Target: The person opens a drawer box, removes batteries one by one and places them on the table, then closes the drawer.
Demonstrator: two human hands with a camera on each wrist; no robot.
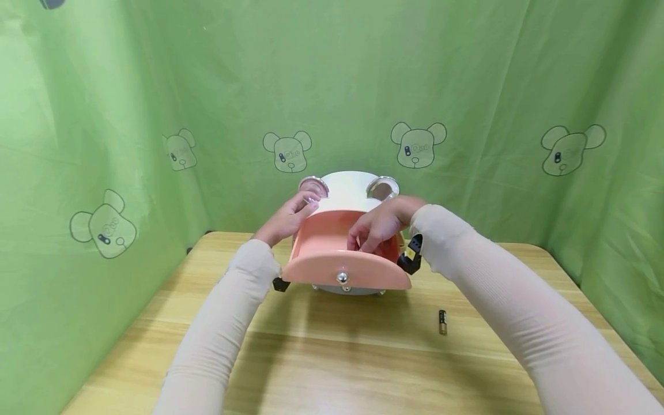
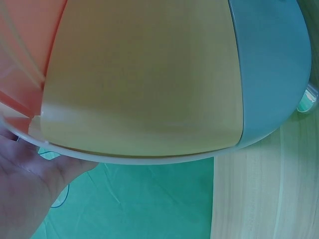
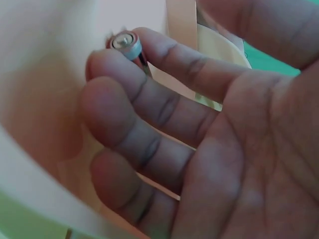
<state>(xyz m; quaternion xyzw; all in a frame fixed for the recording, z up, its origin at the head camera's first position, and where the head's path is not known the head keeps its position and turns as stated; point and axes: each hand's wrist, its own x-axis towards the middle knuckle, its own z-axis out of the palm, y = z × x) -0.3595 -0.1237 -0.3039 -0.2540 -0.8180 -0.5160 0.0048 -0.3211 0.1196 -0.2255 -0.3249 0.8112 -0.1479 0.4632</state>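
A white clock-shaped drawer box (image 1: 350,187) with two silver bells stands on the table, its pink drawer (image 1: 311,271) pulled out towards me. My left hand (image 1: 290,216) grips the box's upper left side beside the left bell; in the left wrist view some of its fingers are hidden behind the rim. Reaching down into the drawer, my right hand (image 1: 378,227) has its fingers bent. A battery (image 3: 125,44) shows its metal end between two fingertips in the right wrist view, pinched there, with most of its body hidden.
Another battery (image 1: 442,321), black and copper-coloured, lies on the wooden table (image 1: 332,369) to the right of the box. A green curtain (image 1: 342,75) with bear-head prints surrounds the table at the back and sides. Below the pink drawer are a yellow panel (image 2: 144,79) and a blue-grey base (image 2: 274,59).
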